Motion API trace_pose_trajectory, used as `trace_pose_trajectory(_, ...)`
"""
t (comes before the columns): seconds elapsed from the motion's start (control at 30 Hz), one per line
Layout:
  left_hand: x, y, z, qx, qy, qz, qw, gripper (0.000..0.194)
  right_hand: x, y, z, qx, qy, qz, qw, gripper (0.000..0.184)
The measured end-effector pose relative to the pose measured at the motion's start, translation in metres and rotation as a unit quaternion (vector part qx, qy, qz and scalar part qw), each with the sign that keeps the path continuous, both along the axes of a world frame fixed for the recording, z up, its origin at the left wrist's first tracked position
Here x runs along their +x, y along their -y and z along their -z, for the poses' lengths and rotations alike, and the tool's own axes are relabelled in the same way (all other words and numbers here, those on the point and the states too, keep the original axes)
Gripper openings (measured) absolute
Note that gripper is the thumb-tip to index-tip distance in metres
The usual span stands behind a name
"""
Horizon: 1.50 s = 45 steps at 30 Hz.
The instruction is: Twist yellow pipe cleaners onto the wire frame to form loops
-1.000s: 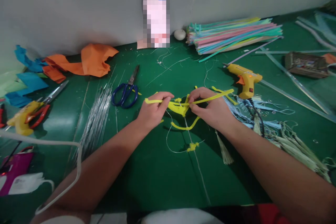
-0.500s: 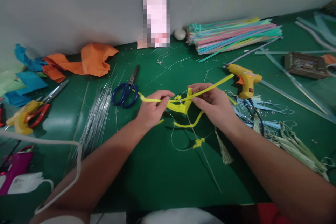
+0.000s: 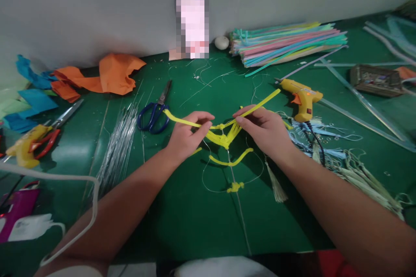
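Observation:
Between my two hands is a piece made of yellow pipe cleaners, several strands gathered at a centre on a thin wire stem. My left hand pinches its left strands between thumb and fingers, one end sticking out toward the scissors. My right hand pinches the right strands, with an end pointing up and right. Below the centre hang a curved yellow strand and a small yellow knotted cluster on a loop of thin thread. The inner fingertips are partly hidden by the strands.
Blue-handled scissors and a bundle of thin wires lie left. A yellow glue gun, pale tassels and a small box are right. Colored pipe cleaners lie at the back beside a phone.
The yellow piece has turned, so its stem and hanging cluster have swung left. The left strand now reaches further out, and the long right strand has drawn in slightly.

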State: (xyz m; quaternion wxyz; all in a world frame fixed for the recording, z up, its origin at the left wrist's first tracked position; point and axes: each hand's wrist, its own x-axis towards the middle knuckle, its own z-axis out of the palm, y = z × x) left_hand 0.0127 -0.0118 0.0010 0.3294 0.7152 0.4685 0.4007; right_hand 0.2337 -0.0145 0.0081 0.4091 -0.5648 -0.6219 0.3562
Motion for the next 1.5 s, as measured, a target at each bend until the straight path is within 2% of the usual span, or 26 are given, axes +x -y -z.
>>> trace_pose_trajectory(0.1, 0.0, -0.003, 0.0, 0.02, -0.019, 0.013, 1.0, 0.013, 0.002, -0.003, 0.005, 0.051, 0.046, -0.002, 0.998, 0.015)
trace_pose_trajectory(0.23, -0.002, -0.008, 0.003, 0.108, -0.091, 0.025, 0.99, 0.007, 0.006, -0.005, 0.008, 0.17, 0.118, -0.016, 0.978, 0.013)
trace_pose_trajectory(0.3, -0.004, -0.011, 0.006, 0.144, -0.131, 0.024, 0.981, 0.009, 0.006, -0.004, 0.007, 0.195, 0.153, -0.015, 0.969, 0.014)
trace_pose_trajectory(0.37, -0.005, -0.012, 0.009, 0.167, -0.171, 0.032, 0.971, 0.011, 0.006, -0.003, 0.005, 0.187, 0.173, -0.016, 0.967, 0.014)
trace_pose_trajectory(0.43, -0.005, -0.012, 0.01, 0.173, -0.184, 0.046, 0.967, 0.011, 0.006, -0.001, 0.004, 0.15, 0.176, -0.025, 0.973, 0.015)
trace_pose_trajectory(0.63, -0.004, -0.007, 0.01, 0.142, -0.128, 0.061, 0.98, 0.008, 0.004, -0.001, 0.003, 0.03, 0.19, -0.054, 0.98, 0.018)
trace_pose_trajectory(0.87, -0.004, -0.005, 0.008, 0.163, -0.192, 0.081, 0.964, 0.019, 0.002, -0.001, -0.002, -0.021, 0.186, -0.063, 0.98, 0.019)
trace_pose_trajectory(1.07, -0.005, -0.003, 0.012, 0.2, -0.228, 0.095, 0.948, 0.024, 0.004, -0.002, 0.002, -0.025, 0.177, -0.094, 0.979, 0.014)
trace_pose_trajectory(1.17, -0.005, -0.002, 0.014, 0.218, -0.226, 0.102, 0.944, 0.025, 0.006, -0.004, 0.007, -0.003, 0.156, -0.11, 0.982, 0.022)
trace_pose_trajectory(1.33, -0.003, 0.001, 0.008, 0.185, -0.204, 0.093, 0.957, 0.018, 0.01, -0.007, 0.011, 0.052, 0.14, -0.14, 0.979, 0.019)
trace_pose_trajectory(1.5, -0.001, 0.002, 0.005, 0.15, -0.204, 0.054, 0.966, 0.018, 0.012, -0.007, 0.01, 0.048, 0.11, -0.138, 0.983, 0.014)
